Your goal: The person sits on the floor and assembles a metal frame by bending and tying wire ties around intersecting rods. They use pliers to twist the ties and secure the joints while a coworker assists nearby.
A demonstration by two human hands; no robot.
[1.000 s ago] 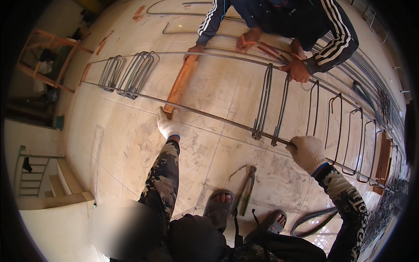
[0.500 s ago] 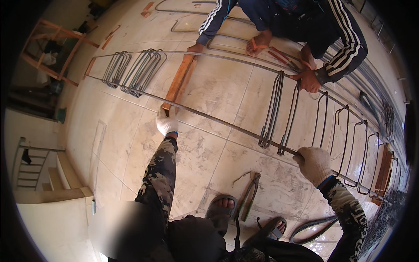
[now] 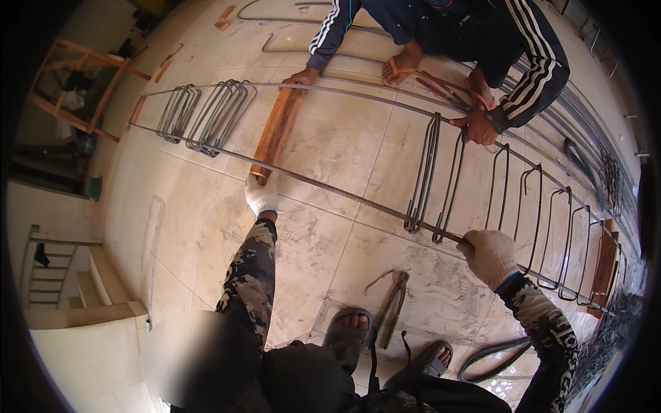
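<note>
My gloved left hand (image 3: pixel 261 195) is closed on the near end of a reddish-brown wooden block (image 3: pixel 277 129), which crosses beneath two long steel bars. My gloved right hand (image 3: pixel 490 257) grips the near steel bar (image 3: pixel 351 195), its fingertips hidden around it. Bent wire stirrups (image 3: pixel 423 175) hang between this bar and the far steel bar (image 3: pixel 375 98), some bunched at the left and others spaced out at the right. Opposite me, a co-worker's one hand (image 3: pixel 303 77) holds the block's far end, and the other hand (image 3: pixel 478 126) is on the far bar.
Green-handled pliers (image 3: pixel 394 310) lie by my sandalled feet, near a coil of dark wire (image 3: pixel 492 361). Red-handled cutters (image 3: pixel 441 89) rest beside the co-worker's feet. Another wooden block (image 3: pixel 606 265) supports the right end. Loose steel bars (image 3: pixel 585 117) lie at far right.
The wooden block has tipped slightly, now showing a broader face. The bars and my right hand appear a little further left in view. Both my hands keep their grips.
</note>
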